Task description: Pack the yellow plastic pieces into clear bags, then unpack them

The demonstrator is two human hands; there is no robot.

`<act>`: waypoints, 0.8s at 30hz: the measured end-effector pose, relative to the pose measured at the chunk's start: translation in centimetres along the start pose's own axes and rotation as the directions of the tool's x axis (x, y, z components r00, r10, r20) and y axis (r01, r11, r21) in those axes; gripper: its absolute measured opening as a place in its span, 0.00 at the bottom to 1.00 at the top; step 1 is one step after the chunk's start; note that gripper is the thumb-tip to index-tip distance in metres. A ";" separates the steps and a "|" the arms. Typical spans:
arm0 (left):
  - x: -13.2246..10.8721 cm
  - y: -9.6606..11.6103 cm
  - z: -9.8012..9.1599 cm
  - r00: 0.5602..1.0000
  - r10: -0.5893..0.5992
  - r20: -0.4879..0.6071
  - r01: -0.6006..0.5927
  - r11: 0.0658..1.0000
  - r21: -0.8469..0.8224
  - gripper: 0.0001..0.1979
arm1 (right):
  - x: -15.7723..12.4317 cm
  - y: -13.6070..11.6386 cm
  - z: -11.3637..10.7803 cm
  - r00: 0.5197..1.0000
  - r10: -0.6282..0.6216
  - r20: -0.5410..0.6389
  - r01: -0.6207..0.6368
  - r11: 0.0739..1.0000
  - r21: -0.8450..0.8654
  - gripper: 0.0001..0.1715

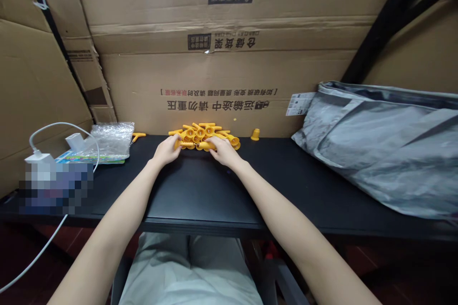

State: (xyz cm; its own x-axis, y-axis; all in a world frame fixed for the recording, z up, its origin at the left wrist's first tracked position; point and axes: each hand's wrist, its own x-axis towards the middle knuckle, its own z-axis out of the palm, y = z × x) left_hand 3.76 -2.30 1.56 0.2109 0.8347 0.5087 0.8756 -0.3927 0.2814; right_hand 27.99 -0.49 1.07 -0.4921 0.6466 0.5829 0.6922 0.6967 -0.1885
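Note:
A heap of yellow plastic pieces (199, 132) lies on the black tabletop against the cardboard: round cup-like ends face me, and T-shaped bars stick up behind. My left hand (167, 151) is closed at the heap's left front, pinching a slim yellow plastic piece (187, 144). Opposite it, my right hand (224, 152) is closed on another yellow plastic piece (204, 145). The inner ends of both pieces nearly meet, with a small metallic bit between them; whether they are joined I cannot tell. My fingers partly cover both pieces.
A yellow T-shaped piece (139, 136) lies left beside bubble wrap (113, 140). One yellow cup-like piece (255, 134) stands right of the heap. A white charger (40, 164) with a cable is at left, a large grey bag (379, 147) at right. Cardboard (229, 71) walls the back.

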 end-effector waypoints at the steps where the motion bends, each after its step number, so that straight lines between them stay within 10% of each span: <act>1: 0.0 0.3 0.0 1.000 0.017 0.009 -0.017 1.000 0.002 0.14 | 0.0 -0.2 0.0 1.000 -0.027 0.001 0.027 1.000 0.015 0.18; 24: -0.3 1.3 0.1 0.999 0.038 0.022 -0.039 0.998 0.044 0.15 | 0.0 0.0 -0.3 0.997 -0.077 0.021 0.071 0.975 0.211 0.22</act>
State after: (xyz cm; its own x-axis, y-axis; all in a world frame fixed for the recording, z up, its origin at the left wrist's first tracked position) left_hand 4.88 -3.01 1.75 0.2534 0.8277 0.5008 0.8849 -0.4075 0.2257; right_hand 28.15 -0.57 1.33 -0.5551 0.5973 0.5789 0.5287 0.7906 -0.3088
